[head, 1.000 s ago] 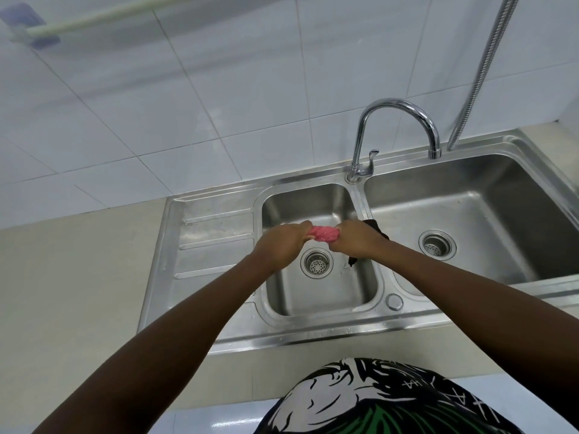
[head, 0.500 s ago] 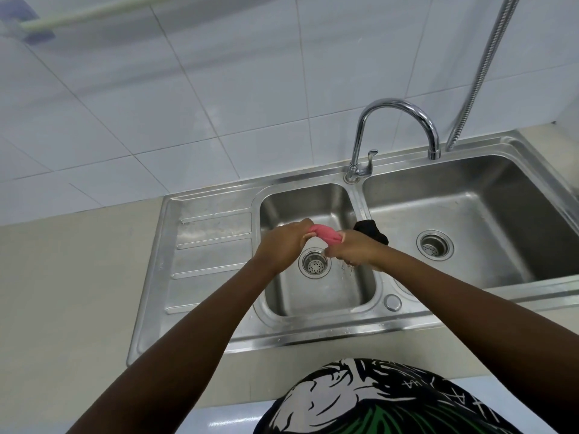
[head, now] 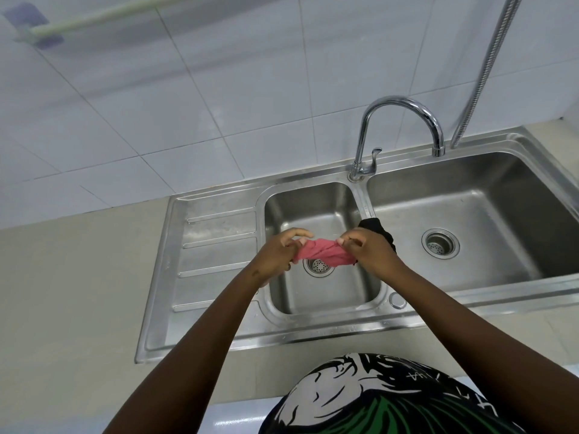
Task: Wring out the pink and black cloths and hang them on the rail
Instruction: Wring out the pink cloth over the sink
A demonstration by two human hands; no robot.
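A twisted pink cloth (head: 322,252) stretches between my two hands above the left sink basin (head: 313,211). My left hand (head: 279,253) grips its left end, some fingers loosened. My right hand (head: 366,250) grips its right end. A black cloth (head: 377,228) lies bunched on the divider between the basins, just behind my right hand and partly hidden by it. The pale rail (head: 94,18) runs along the tiled wall at the upper left, held by a purple bracket (head: 34,28).
A chrome tap (head: 398,120) arches over the divider, its spout above the right basin (head: 488,195). A metal hose (head: 488,64) hangs at the right. The ribbed drainboard (head: 216,255) lies left of the basins, beige counter (head: 78,292) beyond it.
My hands have drawn apart, so more of the pink cloth shows, looser and longer. My fingers have partly lifted. The black cloth has stayed on the divider.
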